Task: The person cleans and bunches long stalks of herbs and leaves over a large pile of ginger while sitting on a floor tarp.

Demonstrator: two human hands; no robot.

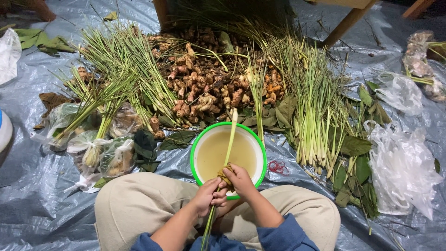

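Both hands, left hand point(207, 195) and right hand point(240, 180), meet with fingers curled.

Glossy green-rimmed plastic basin point(199, 144) just beyond the fingers point(232, 173), fibrous matt lemongrass stalk point(231, 135), crinkled shiny grey tarpaulin point(37, 200) underneath.

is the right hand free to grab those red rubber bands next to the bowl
Probably not yet: the right hand is gripping the lemongrass stalk over the bowl. The red rubber bands lie close, uncovered.
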